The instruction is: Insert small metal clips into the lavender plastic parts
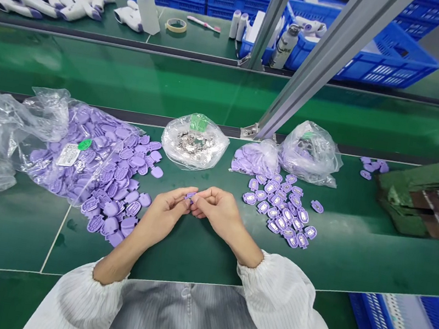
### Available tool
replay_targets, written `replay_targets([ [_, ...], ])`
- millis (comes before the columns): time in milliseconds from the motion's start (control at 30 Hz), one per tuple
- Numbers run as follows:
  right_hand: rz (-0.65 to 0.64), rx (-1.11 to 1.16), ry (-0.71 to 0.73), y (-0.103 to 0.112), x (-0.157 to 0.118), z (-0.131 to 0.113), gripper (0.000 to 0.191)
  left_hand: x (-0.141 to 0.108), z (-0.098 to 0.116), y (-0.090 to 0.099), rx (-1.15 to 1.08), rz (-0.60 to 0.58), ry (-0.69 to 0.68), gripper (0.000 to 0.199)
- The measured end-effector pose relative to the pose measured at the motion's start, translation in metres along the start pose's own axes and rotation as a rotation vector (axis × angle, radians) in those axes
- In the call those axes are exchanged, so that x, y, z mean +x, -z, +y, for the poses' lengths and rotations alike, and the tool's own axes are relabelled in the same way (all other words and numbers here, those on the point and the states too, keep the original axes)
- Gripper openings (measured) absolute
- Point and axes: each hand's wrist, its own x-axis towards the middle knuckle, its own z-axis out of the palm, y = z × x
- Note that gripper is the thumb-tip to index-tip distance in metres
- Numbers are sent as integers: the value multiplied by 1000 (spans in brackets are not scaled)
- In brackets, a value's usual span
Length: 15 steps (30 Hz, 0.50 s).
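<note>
Over the green counter (197, 255), a small purple plastic piece (189, 196) runs left-right, pinched between the closed fingers (179, 195) of the left hand (160, 215) and the right hand (216, 212).

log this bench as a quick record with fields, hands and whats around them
left hand: pinching a small lilac plastic part at the fingertips
right hand: pinching the same part
left of hands: lilac plastic parts spilling from a clear plastic bag
right of hands: loose group of lilac framed parts
ahead: clear bag of small metal parts
surface: green workbench
background: blue plastic crates
</note>
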Motion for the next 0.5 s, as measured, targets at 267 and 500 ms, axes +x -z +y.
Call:
replay_targets([
  [267,-12,-151,10,8,0,0,35,-3,2,-2,-37,36,30,44],
  [500,-122,-132,5,12,-2,0,30,-3,5,0,-32,22,72,39],
])
